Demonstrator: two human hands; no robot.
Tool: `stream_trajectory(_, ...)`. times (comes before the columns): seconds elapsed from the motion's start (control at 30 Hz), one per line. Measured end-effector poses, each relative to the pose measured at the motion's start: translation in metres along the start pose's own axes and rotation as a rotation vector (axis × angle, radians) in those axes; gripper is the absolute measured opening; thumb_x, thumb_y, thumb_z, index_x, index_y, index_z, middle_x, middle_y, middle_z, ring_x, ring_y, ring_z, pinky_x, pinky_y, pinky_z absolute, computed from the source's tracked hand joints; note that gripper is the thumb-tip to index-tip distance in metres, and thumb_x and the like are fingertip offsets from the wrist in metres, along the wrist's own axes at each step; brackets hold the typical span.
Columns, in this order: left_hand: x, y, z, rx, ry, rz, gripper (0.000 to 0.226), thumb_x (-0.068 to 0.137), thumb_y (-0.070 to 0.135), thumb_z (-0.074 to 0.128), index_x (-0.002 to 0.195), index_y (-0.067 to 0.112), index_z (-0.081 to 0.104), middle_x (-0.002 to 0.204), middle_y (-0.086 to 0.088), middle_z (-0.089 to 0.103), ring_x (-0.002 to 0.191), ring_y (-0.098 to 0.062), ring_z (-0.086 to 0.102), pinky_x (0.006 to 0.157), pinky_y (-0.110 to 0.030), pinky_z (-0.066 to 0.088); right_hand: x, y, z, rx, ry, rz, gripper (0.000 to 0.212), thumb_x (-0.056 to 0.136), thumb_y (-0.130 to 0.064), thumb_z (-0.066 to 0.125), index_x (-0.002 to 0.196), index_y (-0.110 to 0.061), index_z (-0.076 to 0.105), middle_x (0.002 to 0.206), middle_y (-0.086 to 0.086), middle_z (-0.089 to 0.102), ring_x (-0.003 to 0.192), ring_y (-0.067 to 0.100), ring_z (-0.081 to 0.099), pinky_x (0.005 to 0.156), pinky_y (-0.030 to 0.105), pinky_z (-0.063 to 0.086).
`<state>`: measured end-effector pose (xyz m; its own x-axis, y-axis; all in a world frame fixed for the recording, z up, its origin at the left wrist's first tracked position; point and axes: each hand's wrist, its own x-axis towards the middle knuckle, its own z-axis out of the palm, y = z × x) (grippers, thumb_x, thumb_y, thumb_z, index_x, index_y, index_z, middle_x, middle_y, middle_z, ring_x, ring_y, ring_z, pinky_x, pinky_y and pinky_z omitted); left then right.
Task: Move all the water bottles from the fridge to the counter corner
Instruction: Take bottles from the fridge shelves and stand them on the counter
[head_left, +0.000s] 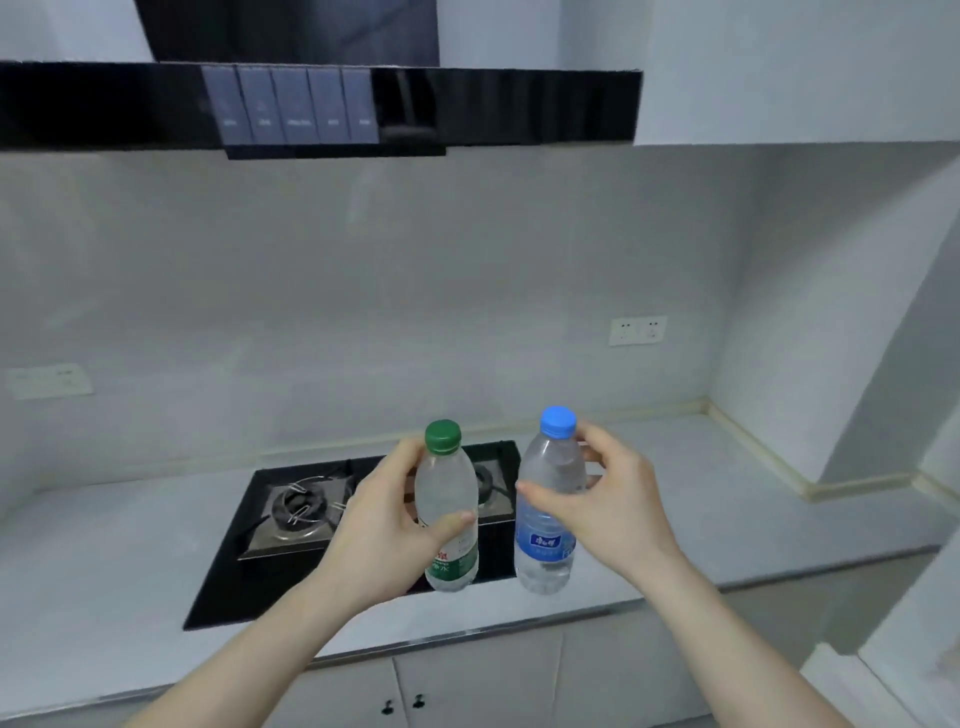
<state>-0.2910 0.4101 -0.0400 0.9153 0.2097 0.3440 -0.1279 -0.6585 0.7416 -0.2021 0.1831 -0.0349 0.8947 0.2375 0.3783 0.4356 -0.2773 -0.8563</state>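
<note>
Left hand (387, 525) gripping green-capped bottle (448, 506), right hand (605, 499) gripping blue-capped bottle (549, 501), both upright above stove (291, 519) on surface (727, 499)

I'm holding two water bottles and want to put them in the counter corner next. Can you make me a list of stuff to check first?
1. Left hand grips the green-capped bottle: ok.
2. Right hand grips the blue-capped bottle: ok.
3. Both caps on: ok.
4. Both bottles upright: ok, only slightly tilted.
5. Bare space on the counter toward the right corner: ok.
6. Stove burners off beneath the bottles: no flame seen, ok.
</note>
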Motion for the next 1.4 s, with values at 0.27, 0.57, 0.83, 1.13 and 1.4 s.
stream_trajectory(0.27, -0.051, -0.087, -0.13, 0.017, 0.154, -0.112, 0.059, 0.076, 0.03, 0.087, 0.12, 0.048, 0.052, 0.114, 0.024, 0.065, 0.103, -0.005, 0.067, 0.085, -0.038, 0.06, -0.009, -0.062, 0.15, 0.073, -0.182, -0.078, 0.05, 0.067, -0.035, 0.096, 0.106, -0.047, 0.067, 0.103, -0.022, 0.074, 0.097, 0.004, 0.071, 0.086, 0.04, 0.062)
stream_trajectory(0.57, -0.127, -0.158, -0.247, 0.095, 0.364, -0.265, 0.063, 0.077, 0.032, 0.087, 0.122, 0.052, 0.049, 0.117, 0.033, 0.055, 0.105, 0.001, 0.061, 0.088, -0.03, 0.058, -0.024, -0.13, 0.305, 0.132, -0.429, -0.19, 0.051, 0.07, -0.038, 0.095, 0.108, -0.049, 0.062, 0.108, -0.029, 0.07, 0.101, -0.005, 0.066, 0.086, 0.031, 0.061)
stream_trajectory(0.83, -0.187, -0.21, -0.331, 0.143, 0.565, -0.441, 0.061, 0.076, 0.036, 0.086, 0.122, 0.052, 0.049, 0.119, 0.026, 0.059, 0.107, -0.002, 0.063, 0.088, -0.035, 0.06, -0.027, -0.182, 0.434, 0.21, -0.659, -0.278, 0.048, 0.069, -0.036, 0.094, 0.104, -0.051, 0.065, 0.105, -0.024, 0.071, 0.099, 0.004, 0.069, 0.087, 0.042, 0.061)
stream_trajectory(1.13, -0.211, -0.292, -0.411, 0.23, 0.712, -0.624, 0.057, 0.077, 0.035, 0.087, 0.119, 0.048, 0.05, 0.117, 0.024, 0.063, 0.108, -0.003, 0.063, 0.089, -0.037, 0.06, -0.013, -0.207, 0.594, 0.349, -0.867, -0.324, 0.052, 0.068, -0.033, 0.097, 0.102, -0.059, 0.065, 0.103, -0.021, 0.072, 0.098, 0.008, 0.071, 0.083, 0.039, 0.064)
stream_trajectory(1.4, -0.189, -0.365, -0.479, 0.322, 0.749, -0.762, 0.053, 0.075, 0.039, 0.088, 0.111, 0.047, 0.049, 0.115, 0.026, 0.062, 0.107, -0.006, 0.064, 0.088, -0.036, 0.061, 0.023, -0.217, 0.715, 0.4, -0.994, -0.312, 0.05, 0.07, -0.033, 0.096, 0.105, -0.052, 0.066, 0.104, -0.021, 0.071, 0.098, 0.009, 0.07, 0.083, 0.04, 0.063)
